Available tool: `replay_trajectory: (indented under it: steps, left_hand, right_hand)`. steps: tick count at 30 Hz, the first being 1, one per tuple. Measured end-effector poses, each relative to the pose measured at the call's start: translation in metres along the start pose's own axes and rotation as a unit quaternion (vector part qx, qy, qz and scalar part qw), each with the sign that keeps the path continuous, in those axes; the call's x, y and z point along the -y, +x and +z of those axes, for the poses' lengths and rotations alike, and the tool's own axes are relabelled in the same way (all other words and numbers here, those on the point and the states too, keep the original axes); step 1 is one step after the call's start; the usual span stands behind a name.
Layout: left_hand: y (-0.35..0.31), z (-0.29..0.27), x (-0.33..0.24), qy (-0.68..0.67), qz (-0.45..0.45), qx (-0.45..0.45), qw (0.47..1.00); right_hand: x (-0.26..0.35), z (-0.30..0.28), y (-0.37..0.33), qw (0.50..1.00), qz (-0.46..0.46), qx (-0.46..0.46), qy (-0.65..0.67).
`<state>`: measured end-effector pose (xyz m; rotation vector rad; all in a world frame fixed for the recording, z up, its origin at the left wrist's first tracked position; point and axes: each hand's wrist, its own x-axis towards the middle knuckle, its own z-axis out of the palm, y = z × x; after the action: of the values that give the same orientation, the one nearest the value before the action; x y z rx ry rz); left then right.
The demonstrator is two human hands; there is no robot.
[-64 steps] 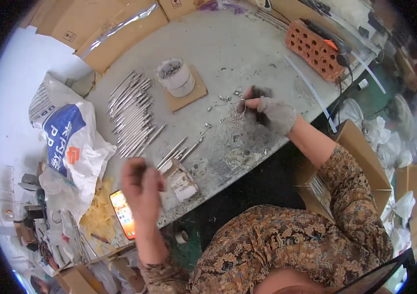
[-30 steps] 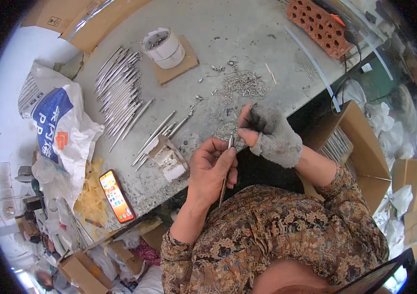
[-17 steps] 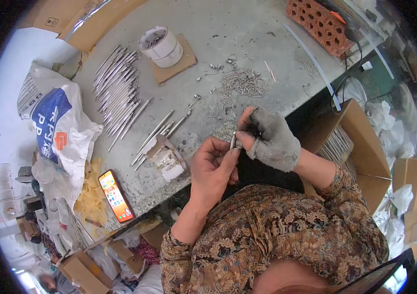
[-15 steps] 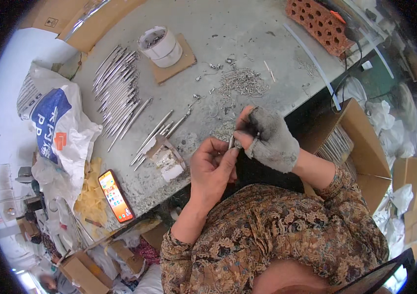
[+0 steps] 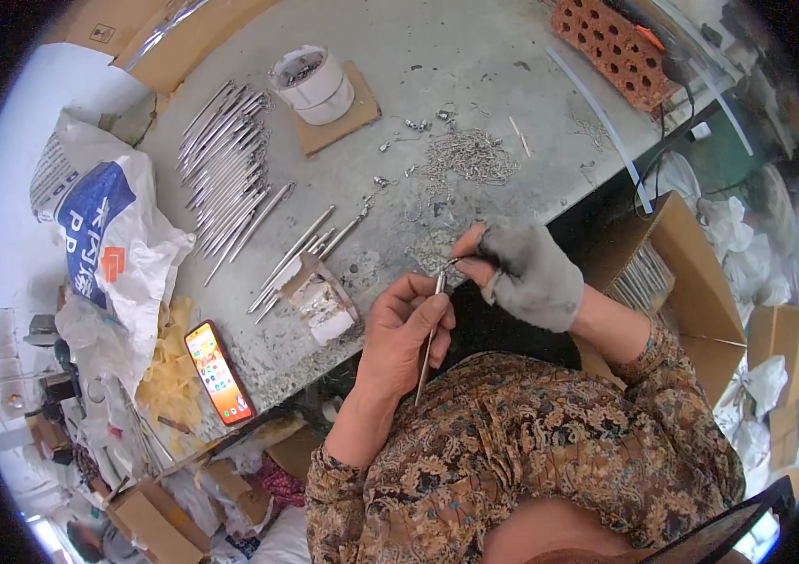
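Observation:
My bare left hand [image 5: 401, 329] is closed around a slim silver metal rod [image 5: 427, 362], which slants down toward my front and tapers at its lower end. My right hand [image 5: 538, 277], in a worn grey glove with bare fingertips, pinches a short dark link or bit of chain [image 5: 452, 263] at the rod's upper end; its exact kind is too small to tell. Both hands meet just off the bench's near edge. Beyond them lies a tangled heap of thin silver chain [image 5: 470, 160]. Several loose rods [image 5: 296, 258] rest by a small torn carton [image 5: 329, 305].
Rows of silver rods [image 5: 230, 179] cover the bench's left. A white round tub [image 5: 319, 94] of small metal parts stands on cardboard. A phone [image 5: 219, 371] lies at the near left edge, beside a white sack [image 5: 127, 226]. A perforated brick [image 5: 615, 56] and an open carton [image 5: 700, 273] are right.
The rod in my left hand now shows at length, pointing down below the hand; before, only its top end showed. My right fingers have shifted slightly down and right.

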<state>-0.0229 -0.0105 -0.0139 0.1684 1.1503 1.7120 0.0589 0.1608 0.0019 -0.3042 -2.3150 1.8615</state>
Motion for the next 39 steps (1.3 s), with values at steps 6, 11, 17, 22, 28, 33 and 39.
replay_trajectory:
  steps: [6, 11, 17, 22, 28, 33, 39]
  left_hand:
    - [0.003, 0.003, 0.000, -0.038, -0.023, -0.021, 0.999]
    - [0.012, 0.002, -0.005, -0.086, 0.001, -0.037, 0.996]
    - [0.013, 0.005, 0.000, -0.034, 0.058, -0.022, 0.997]
    - [0.012, 0.004, 0.000, -0.075, -0.009, -0.052, 0.996]
    - [0.016, 0.011, 0.007, -0.065, -0.002, -0.093, 0.994]
    - [0.015, 0.004, 0.015, -0.061, 0.015, -0.069, 0.996]
    - [0.015, -0.003, 0.020, -0.068, 0.017, -0.060, 0.996]
  right_hand:
    - [0.010, 0.006, -0.002, 0.918, -0.171, 0.049, -0.354]
    - [0.002, 0.006, -0.004, 0.952, -0.200, 0.032, -0.230]
    - [-0.010, 0.004, -0.009, 0.958, -0.168, 0.010, -0.232]
    - [-0.017, -0.008, -0.015, 0.974, -0.095, 0.030, -0.205]
    - [-0.015, -0.001, -0.019, 0.953, 0.047, -0.042, 0.296]
    - [0.001, 0.012, -0.009, 0.873, 0.076, -0.086, 0.473]
    - [-0.013, 0.019, -0.011, 0.990, 0.070, -0.040, 0.115]
